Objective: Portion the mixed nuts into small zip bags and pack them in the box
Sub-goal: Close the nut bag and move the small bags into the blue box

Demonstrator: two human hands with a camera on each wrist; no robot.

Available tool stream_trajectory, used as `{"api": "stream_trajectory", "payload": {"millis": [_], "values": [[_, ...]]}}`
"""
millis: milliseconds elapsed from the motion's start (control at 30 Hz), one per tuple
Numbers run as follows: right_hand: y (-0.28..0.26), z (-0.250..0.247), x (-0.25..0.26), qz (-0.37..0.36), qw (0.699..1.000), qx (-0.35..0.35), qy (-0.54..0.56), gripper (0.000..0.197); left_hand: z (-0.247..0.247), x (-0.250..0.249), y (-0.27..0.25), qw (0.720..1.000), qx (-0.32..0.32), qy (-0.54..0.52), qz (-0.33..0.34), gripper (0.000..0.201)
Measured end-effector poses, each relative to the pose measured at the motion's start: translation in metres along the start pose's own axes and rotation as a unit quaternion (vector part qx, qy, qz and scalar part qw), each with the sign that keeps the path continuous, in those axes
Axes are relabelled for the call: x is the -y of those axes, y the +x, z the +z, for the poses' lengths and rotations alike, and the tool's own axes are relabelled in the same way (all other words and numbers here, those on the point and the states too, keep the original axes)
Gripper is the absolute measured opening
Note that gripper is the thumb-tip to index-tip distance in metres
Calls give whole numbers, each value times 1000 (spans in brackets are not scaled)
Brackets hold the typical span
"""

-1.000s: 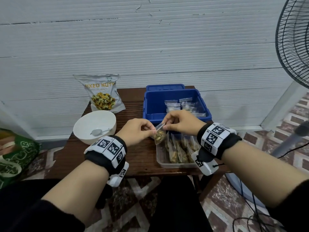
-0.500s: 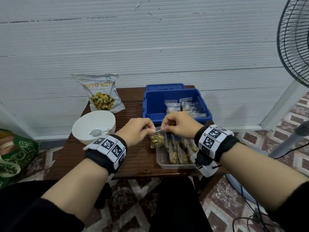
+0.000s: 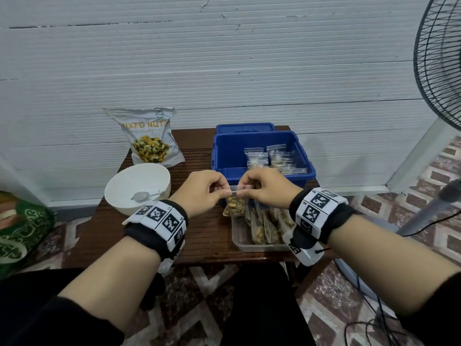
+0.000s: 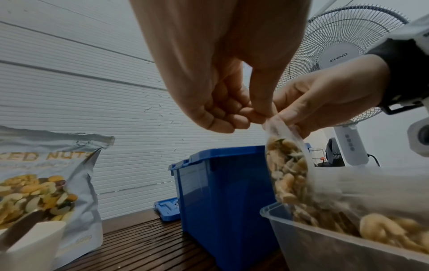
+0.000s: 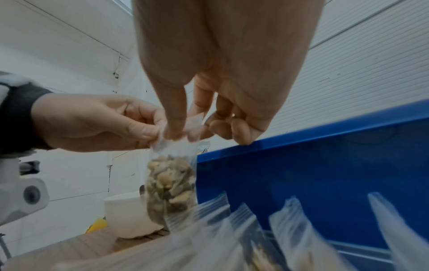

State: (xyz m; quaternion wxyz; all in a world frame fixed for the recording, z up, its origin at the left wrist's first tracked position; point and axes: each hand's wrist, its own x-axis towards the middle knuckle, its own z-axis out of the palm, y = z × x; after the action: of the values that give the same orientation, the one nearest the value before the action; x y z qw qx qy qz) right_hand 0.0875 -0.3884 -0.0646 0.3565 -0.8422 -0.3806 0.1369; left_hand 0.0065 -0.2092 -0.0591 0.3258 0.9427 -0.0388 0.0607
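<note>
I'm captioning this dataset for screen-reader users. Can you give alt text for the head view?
Both hands, left hand and right hand, pinch the top of a small zip bag of mixed nuts above a wooden table. Behind stands an open blue box holding filled bags.

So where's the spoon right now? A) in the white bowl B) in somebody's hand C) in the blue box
A: the spoon lies inside the white bowl, while the left hand and right hand both pinch the top of the small zip bag.
</note>
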Motion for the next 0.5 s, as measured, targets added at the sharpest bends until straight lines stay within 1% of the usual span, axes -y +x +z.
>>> {"api": "stream_trajectory", "payload": {"millis": [33,133,200,233,333,400,500], "values": [[0,0,0,-7,1000,-6,0,7,0,0,0,1000,0,-5,1,10],[2,0,0,-34,999,-32,-4,19,0,0,2,1000,2,-8,0,8],[4,-1,2,-36,999,-24,-2,22,0,1,3,1000,-2,-4,-1,8],[5,-2,2,-33,999,-16,-1,21,0,2,4,1000,-6,-5,-4,8],[7,-4,5,-23,1000,0,5,7,-2,4,5,999,-15,-25,-23,6],[8,-7,8,-28,1000,-1,-5,8,-3,5,6,998,-23,-42,-27,5],[14,-20,13,-34,999,-14,-31,11,-8,3,7,994,-71,-71,-40,4]]}}
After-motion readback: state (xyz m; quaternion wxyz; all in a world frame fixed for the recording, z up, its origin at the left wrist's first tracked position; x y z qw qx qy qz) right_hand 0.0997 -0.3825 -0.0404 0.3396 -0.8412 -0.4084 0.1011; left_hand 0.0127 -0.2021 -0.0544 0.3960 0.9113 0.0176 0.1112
